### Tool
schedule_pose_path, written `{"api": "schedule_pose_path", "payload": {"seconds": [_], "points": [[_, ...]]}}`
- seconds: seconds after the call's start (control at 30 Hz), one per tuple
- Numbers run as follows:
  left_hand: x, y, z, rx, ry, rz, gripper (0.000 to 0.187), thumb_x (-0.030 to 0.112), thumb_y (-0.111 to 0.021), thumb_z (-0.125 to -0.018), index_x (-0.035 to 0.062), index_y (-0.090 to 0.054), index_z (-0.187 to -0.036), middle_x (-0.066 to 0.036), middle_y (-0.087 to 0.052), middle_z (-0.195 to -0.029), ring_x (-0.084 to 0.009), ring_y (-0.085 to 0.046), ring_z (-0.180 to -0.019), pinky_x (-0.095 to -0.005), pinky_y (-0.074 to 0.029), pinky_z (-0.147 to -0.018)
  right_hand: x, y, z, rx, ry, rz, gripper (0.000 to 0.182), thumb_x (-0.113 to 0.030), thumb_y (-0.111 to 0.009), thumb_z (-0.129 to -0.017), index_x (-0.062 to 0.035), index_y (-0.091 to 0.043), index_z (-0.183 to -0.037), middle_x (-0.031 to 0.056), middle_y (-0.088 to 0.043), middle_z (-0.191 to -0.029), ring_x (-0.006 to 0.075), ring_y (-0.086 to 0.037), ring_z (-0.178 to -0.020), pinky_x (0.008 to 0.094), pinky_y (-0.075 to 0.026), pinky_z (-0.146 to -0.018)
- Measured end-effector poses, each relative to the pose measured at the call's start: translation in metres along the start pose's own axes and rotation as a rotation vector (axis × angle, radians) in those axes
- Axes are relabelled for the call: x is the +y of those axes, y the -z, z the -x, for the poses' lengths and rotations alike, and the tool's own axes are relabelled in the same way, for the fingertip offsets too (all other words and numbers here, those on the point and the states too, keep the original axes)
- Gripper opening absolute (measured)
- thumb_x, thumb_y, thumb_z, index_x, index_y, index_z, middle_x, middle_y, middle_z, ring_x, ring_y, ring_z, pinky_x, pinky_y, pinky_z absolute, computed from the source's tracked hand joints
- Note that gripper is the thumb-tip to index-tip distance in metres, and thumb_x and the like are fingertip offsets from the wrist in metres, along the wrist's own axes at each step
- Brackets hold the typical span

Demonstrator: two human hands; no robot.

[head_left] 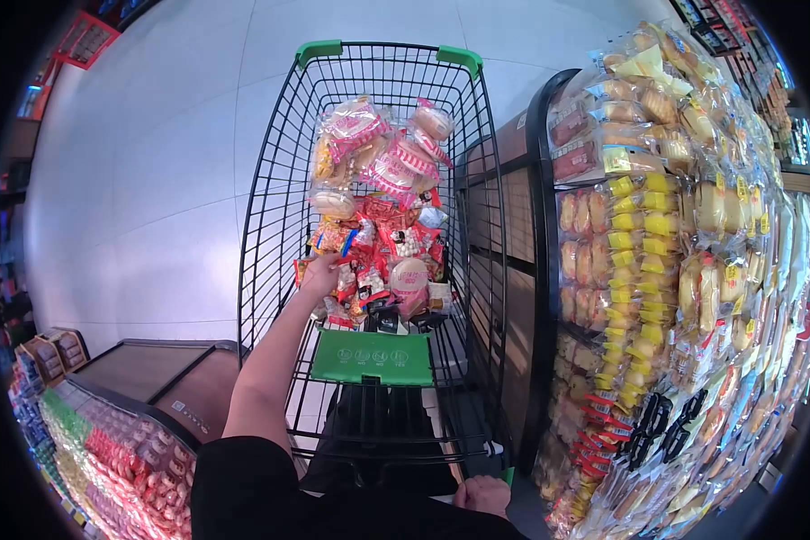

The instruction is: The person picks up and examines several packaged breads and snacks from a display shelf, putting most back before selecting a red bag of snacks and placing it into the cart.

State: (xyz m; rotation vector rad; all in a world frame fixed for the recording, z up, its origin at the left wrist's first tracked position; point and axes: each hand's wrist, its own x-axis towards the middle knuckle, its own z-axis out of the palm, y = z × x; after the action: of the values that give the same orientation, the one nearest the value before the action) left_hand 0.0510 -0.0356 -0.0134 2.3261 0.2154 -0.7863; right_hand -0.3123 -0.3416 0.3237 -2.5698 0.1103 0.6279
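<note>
My left hand (322, 274) reaches over the shopping cart (371, 358) into its wire basket. Its fingers close on the near edge of a yellow-orange snack packet (331, 238) with a blue strip. Around it lie several red and white snack packets (409, 240) and a round pink-and-clear packet (409, 281). Farther in, bagged breads with pink print (392, 171) are piled up. My right hand (483, 495) is curled at the right end of the cart handle (510, 475), low in the view; my body partly hides its grip.
Close on the right, a tall display of packaged breads (643, 243) stands beside the cart, above a dark-framed brown stand (504, 211). At lower left is another stand (157, 373) with pink and red packets (121, 459). Pale tiled floor (153, 180) stretches left and ahead.
</note>
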Motion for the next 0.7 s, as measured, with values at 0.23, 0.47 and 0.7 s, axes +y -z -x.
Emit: {"api": "schedule_pose_path", "payload": {"seconds": [0.23,0.47,0.7], "points": [[-0.034,0.015,-0.027,-0.202,0.060,-0.518,0.030,0.012,-0.063,-0.081,0.0045,-0.070,-0.110,-0.023,-0.070,-0.102,-0.0359,-0.068,-0.097,-0.0430,-0.055,-0.085,-0.004,0.002,0.001,-0.033,-0.033,0.049,0.017,-0.017,-0.068,-0.070,-0.0128,-0.057,-0.058,0.0033,-0.056,-0.058,0.0225,-0.058,-0.054,0.0375,-0.043,-0.052],[-0.018,0.026,0.050,-0.670,-0.072,-1.004,0.040,0.017,-0.065,-0.082,0.0029,-0.064,-0.119,-0.017,-0.066,-0.121,-0.0310,-0.066,-0.108,-0.0436,-0.054,-0.087,-0.005,0.003,0.001,-0.028,-0.037,0.043,0.017,-0.017,-0.067,-0.070,-0.0132,-0.057,-0.057,0.0033,-0.056,-0.057,0.0219,-0.058,-0.054,0.0373,-0.044,-0.052],[-0.028,0.002,0.056,-0.546,0.007,-0.967,0.033,0.026,-0.063,-0.084,0.0061,-0.070,-0.110,-0.013,-0.063,-0.122,-0.0302,-0.056,-0.122,-0.0448,-0.048,-0.096,-0.005,0.003,0.002,-0.011,-0.021,0.080,0.017,-0.019,-0.066,-0.072,-0.0134,-0.059,-0.058,0.0030,-0.057,-0.058,0.0222,-0.058,-0.055,0.0378,-0.045,-0.053]]}}
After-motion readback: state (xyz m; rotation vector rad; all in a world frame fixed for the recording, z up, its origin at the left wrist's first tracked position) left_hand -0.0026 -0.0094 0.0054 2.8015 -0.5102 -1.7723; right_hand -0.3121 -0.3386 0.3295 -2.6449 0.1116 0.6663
